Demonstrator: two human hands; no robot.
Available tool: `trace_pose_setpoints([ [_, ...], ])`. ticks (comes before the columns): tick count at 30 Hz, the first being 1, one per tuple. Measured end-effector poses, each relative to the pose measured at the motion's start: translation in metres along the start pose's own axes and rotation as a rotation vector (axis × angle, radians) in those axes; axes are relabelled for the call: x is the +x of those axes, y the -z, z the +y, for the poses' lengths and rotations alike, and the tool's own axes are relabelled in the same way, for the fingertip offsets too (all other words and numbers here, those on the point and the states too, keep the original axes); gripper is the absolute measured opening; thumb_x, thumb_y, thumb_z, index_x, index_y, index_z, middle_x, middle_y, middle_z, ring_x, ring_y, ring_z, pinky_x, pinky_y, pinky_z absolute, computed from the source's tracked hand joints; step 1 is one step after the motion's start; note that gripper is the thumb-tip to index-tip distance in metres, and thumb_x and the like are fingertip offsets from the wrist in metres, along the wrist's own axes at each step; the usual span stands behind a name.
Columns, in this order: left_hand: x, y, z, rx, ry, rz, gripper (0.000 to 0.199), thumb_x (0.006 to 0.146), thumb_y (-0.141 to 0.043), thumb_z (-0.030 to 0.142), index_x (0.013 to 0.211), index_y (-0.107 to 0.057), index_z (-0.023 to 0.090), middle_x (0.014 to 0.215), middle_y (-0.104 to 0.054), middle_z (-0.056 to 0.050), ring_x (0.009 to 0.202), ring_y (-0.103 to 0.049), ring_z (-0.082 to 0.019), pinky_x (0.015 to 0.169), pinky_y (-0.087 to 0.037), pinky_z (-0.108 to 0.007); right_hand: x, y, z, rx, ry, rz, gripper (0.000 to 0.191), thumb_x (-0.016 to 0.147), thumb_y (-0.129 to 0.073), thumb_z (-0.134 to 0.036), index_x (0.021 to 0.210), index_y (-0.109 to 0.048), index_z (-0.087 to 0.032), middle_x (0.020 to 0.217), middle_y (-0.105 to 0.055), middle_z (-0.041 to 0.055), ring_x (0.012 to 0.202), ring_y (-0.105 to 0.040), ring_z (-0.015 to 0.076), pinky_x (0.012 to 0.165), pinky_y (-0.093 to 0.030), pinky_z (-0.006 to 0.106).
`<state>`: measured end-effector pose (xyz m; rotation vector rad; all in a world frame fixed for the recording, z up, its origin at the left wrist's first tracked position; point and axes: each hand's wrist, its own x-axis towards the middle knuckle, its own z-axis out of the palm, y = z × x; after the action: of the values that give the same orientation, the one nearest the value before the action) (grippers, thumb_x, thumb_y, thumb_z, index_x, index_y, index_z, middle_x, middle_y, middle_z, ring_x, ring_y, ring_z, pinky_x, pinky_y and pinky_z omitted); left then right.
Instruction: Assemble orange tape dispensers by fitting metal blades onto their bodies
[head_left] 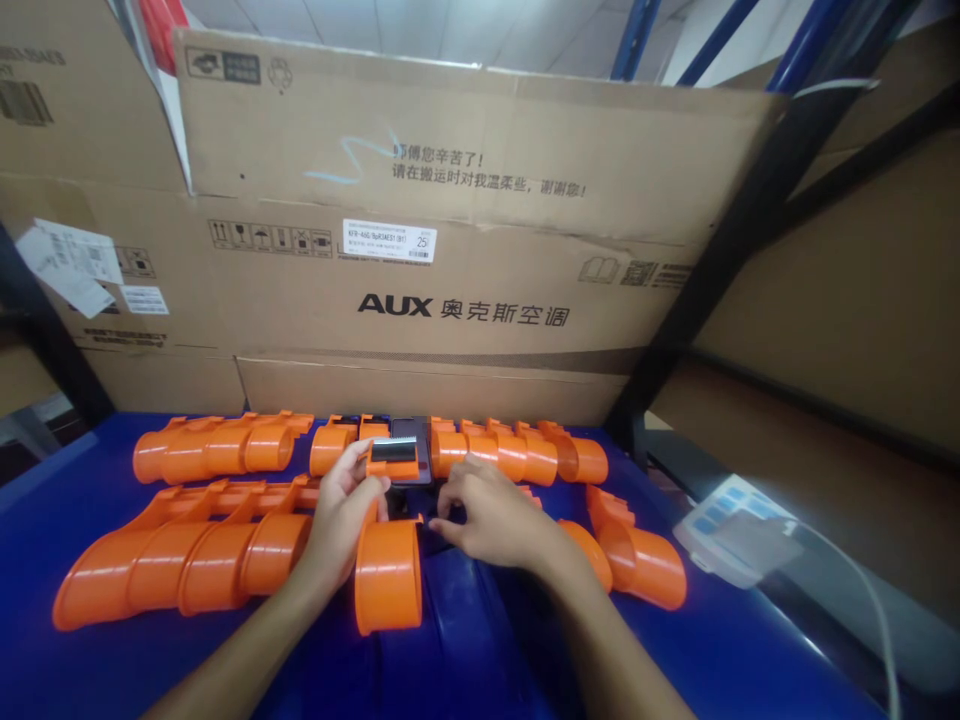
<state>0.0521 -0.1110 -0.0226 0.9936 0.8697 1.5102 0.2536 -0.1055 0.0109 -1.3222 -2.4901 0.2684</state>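
Note:
My left hand (pixel 349 510) is closed on an orange plastic part (pixel 388 580), whose round cup hangs at the lower end. A black strip with a pale toothed edge (pixel 394 450) lies across the upper end of this part. Just to the right, my right hand (pixel 480 505) has its fingers curled, with thumb and forefinger near each other beside the part. Whether anything small is between them cannot be made out. Behind the held part, a dark flat device (pixel 410 440) is partly hidden.
Rows of similar orange parts (pixel 217 565) lie on the blue table surface (pixel 150 670) to the left, with more behind (pixel 510 455) and to the right (pixel 649 565). A cardboard wall (pixel 450 220) stands at the back. A white box with a cable (pixel 739 530) is at the right edge.

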Motion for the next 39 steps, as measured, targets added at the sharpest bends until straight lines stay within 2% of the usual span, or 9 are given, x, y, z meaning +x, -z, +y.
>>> trace_pose_setpoints([
  [5, -0.001, 0.0, 0.0, 0.005, -0.004, 0.004, 0.037, 0.072, -0.073, 0.025, 0.106, -0.061, 0.018, 0.064, -0.062, 0.006, 0.043, -0.048, -0.007, 0.047, -0.038, -0.02, -0.001, -0.004, -0.002, 0.016, 0.0, -0.02, 0.005, 0.083, -0.074, -0.021, 0.078, -0.072, -0.021, 0.086, -0.068, 0.0058, 0.096, -0.059, 0.0246, 0.081, -0.044, 0.033],
  [11, -0.001, 0.0, 0.002, 0.003, 0.002, 0.002, 0.038, 0.072, -0.074, 0.027, 0.107, -0.062, 0.018, 0.064, -0.062, 0.006, 0.043, -0.048, -0.007, 0.046, -0.038, -0.02, -0.001, 0.001, -0.004, 0.1, 0.027, 0.02, 0.008, 0.081, -0.07, -0.012, 0.078, -0.07, -0.019, 0.08, -0.065, 0.0021, 0.085, -0.059, 0.0201, 0.076, -0.043, 0.029],
  [14, 0.0, -0.001, 0.002, 0.006, 0.005, 0.011, 0.041, 0.071, -0.074, 0.027, 0.109, -0.062, 0.018, 0.061, -0.06, 0.007, 0.043, -0.048, -0.008, 0.047, -0.038, -0.021, 0.001, 0.002, 0.0, 0.132, 0.038, 0.02, 0.008, 0.084, -0.067, -0.014, 0.082, -0.071, -0.02, 0.08, -0.065, 0.0022, 0.086, -0.059, 0.0203, 0.077, -0.043, 0.03],
  [18, 0.001, -0.001, 0.0, 0.014, -0.006, 0.006, 0.038, 0.072, -0.073, 0.027, 0.106, -0.061, 0.018, 0.064, -0.062, 0.006, 0.043, -0.048, -0.008, 0.047, -0.039, -0.021, 0.002, -0.001, 0.005, 0.119, 0.045, 0.035, 0.009, 0.085, -0.072, -0.019, 0.092, -0.074, -0.022, 0.09, -0.066, 0.0042, 0.095, -0.058, 0.023, 0.085, -0.044, 0.034],
  [28, -0.002, -0.001, 0.002, 0.021, 0.01, 0.007, 0.04, 0.073, -0.074, 0.029, 0.109, -0.06, 0.018, 0.062, -0.062, 0.006, 0.042, -0.049, -0.008, 0.047, -0.039, -0.02, 0.005, -0.013, -0.004, 0.069, 0.049, -0.034, 0.012, 0.083, -0.077, -0.022, 0.095, -0.077, -0.023, 0.106, -0.064, 0.0082, 0.111, -0.054, 0.0274, 0.096, -0.041, 0.039],
  [34, -0.001, -0.002, 0.005, 0.017, 0.0, 0.006, 0.037, 0.072, -0.075, 0.03, 0.104, -0.061, 0.018, 0.065, -0.062, 0.006, 0.043, -0.049, -0.008, 0.047, -0.039, -0.021, 0.004, -0.013, -0.006, 0.054, 0.024, -0.058, 0.011, 0.084, -0.074, -0.022, 0.095, -0.075, -0.02, 0.105, -0.061, 0.0084, 0.108, -0.052, 0.0266, 0.095, -0.04, 0.039],
  [39, -0.002, -0.003, 0.005, 0.025, -0.015, 0.019, 0.036, 0.071, -0.076, 0.032, 0.101, -0.062, 0.018, 0.063, -0.061, 0.006, 0.043, -0.049, -0.008, 0.047, -0.039, -0.021, 0.003, -0.009, -0.01, 0.13, 0.055, -0.054, 0.009, 0.081, -0.073, -0.016, 0.089, -0.071, -0.02, 0.108, -0.063, 0.007, 0.107, -0.054, 0.0245, 0.093, -0.042, 0.036],
])
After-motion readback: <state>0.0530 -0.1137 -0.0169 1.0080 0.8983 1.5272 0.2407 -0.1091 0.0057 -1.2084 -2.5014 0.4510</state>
